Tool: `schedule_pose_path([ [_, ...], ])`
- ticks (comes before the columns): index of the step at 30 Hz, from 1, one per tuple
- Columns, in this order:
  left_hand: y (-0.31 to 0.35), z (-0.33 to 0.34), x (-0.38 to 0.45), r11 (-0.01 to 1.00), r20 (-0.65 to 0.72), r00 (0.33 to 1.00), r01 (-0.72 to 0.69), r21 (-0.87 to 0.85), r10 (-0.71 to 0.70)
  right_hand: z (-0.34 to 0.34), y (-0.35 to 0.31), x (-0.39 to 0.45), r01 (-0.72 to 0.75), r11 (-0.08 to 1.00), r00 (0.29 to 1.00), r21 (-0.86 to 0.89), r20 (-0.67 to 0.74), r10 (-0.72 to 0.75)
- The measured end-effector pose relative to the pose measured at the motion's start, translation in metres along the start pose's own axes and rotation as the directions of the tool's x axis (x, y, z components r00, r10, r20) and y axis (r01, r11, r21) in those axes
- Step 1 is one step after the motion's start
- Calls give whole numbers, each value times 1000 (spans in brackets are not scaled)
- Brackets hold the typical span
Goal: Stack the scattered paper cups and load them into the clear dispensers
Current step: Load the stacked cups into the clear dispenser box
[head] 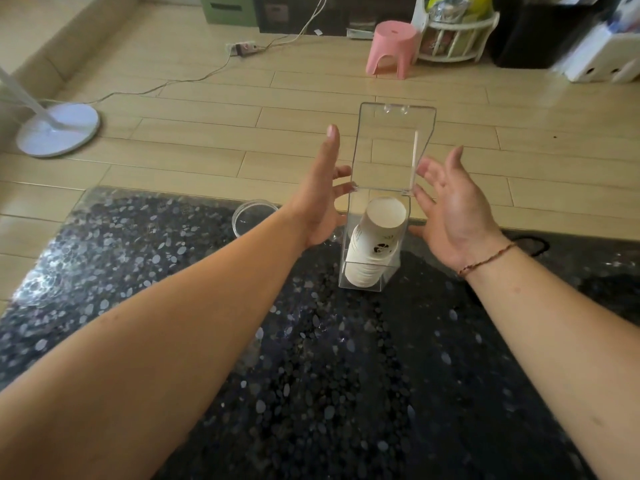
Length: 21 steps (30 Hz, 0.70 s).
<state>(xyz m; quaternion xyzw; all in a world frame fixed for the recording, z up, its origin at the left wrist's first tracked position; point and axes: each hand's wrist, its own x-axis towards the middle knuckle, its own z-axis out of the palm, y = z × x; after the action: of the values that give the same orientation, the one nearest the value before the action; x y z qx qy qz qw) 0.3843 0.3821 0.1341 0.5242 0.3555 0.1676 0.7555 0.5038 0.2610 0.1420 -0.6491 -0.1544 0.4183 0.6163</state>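
Note:
A clear rectangular dispenser (401, 237) stands upright on the dark speckled table (311, 375), its hinged lid (394, 147) flipped up and open. Inside it sits a stack of white paper cups (375, 247), bottoms up, with a small dark print on the side. My left hand (320, 188) is open at the dispenser's left side, fingertips near the hinge. My right hand (450, 199) is open at its right side, palm facing the box, fingertips close to the hinge. Neither hand holds anything.
A second clear round dispenser (251, 216) stands at the table's far edge, left of my left forearm. Beyond the table lie wooden floor, a white fan base (59, 128), a pink stool (393, 46), a power strip with cable (242, 48) and shelves.

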Motion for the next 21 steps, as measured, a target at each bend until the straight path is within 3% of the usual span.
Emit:
schedule_pose_path([
  [3, -3, -2, -3, 1000, 57, 998, 15, -21, -14, -7, 7, -5, 16, 998, 999, 57, -49, -14],
  [8, -4, 2, -4, 996, 28, 998, -48, -78, 51, -16, 11, -11, 33, 998, 996, 45, -86, -29],
  [13, -17, 3, -8, 993, 72, 992, -104, 63, 99, -22, 24, -17, 86, 982, 992, -170, -80, -101],
  [18, -36, 0, -10, 912, 20, 967, -247, 327, 255, -20, 44, -20, 70, 993, 990, -94, -115, -81],
  [21, -40, -1, -16, 919, 36, 972, -231, 320, 232, -16, 45, -21, 77, 995, 991, -60, -105, -83],
])
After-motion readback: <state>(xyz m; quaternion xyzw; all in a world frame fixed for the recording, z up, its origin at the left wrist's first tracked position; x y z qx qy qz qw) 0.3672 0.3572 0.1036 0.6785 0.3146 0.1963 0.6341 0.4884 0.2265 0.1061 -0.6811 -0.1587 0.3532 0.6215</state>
